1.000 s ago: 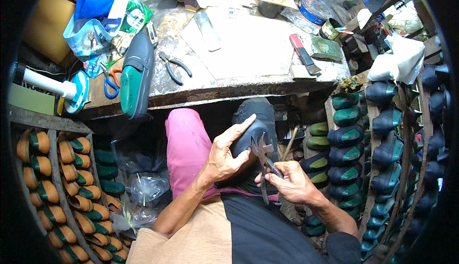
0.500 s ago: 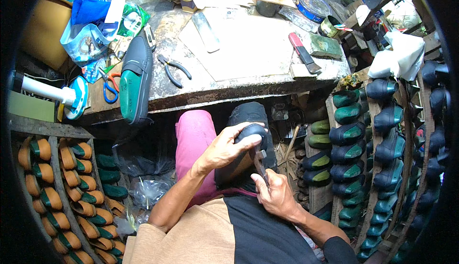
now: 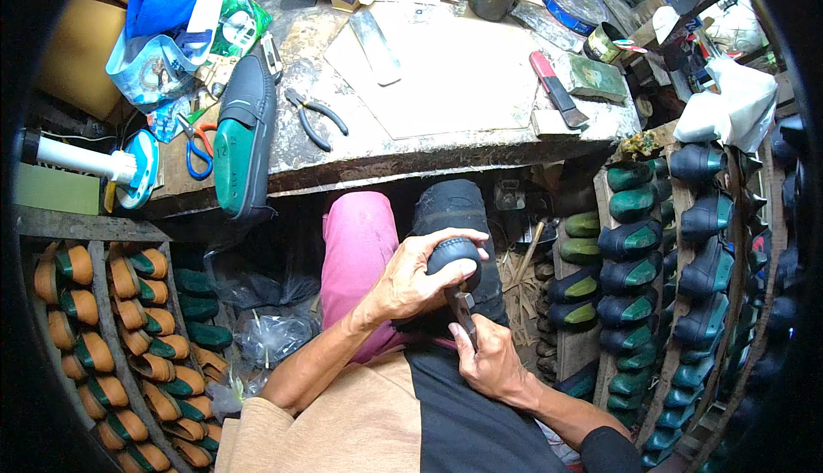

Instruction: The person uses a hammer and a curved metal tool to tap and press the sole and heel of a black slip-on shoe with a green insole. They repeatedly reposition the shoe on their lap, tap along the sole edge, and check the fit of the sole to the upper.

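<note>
The bench (image 3: 411, 161) ran its front edge across the upper middle of the frame, well apart from the hands, with knees (image 3: 360, 231) between. Tan shoes (image 3: 129, 315) at lower left and dark shoes (image 3: 626, 240) at right hemmed the sides, leaving both forearms room. Near centre, the left hand (image 3: 407, 280) was curled round a shoe (image 3: 452, 254); the right hand (image 3: 493, 353) clenched a metal tool (image 3: 464, 304), its head just below. I saw only the shoe's rounded, blue-black end, slightly shiny.
</note>
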